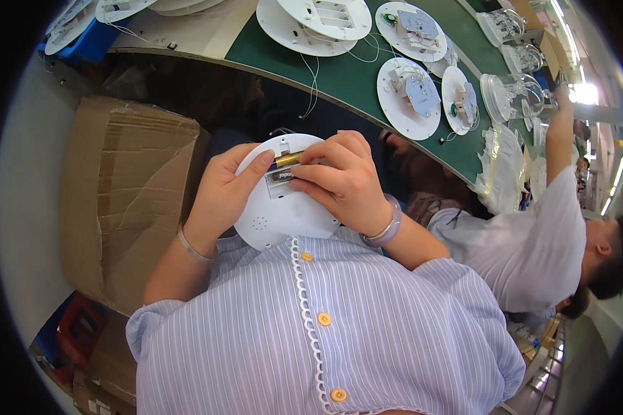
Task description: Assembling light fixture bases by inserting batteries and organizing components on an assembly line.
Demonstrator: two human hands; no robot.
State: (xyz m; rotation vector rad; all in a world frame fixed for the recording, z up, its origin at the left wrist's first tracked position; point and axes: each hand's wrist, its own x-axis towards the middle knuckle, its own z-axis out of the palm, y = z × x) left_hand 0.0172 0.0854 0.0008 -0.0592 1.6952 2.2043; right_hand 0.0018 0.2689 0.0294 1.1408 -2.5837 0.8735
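In front of my body I hold a white round plastic base (284,213) with a battery compartment in its upper face. My left hand (232,183) grips its left edge, the thumb lying by the compartment. A gold and dark battery (286,160) sits along the compartment's upper part, with the fingers of my right hand (346,173) closed around its right end. Just below it lies a dark battery (282,176), touched or nearly touched by my right fingertips, which hide part of the compartment. Small holes dot the base's lower left.
A green-topped workbench (353,76) runs ahead, bearing several white discs with circuit boards (420,97) and thin wires. Clear domed parts (509,95) stand at its far right. A cardboard box (135,200) is on my left. At the right, another person (526,242) reaches toward the bench.
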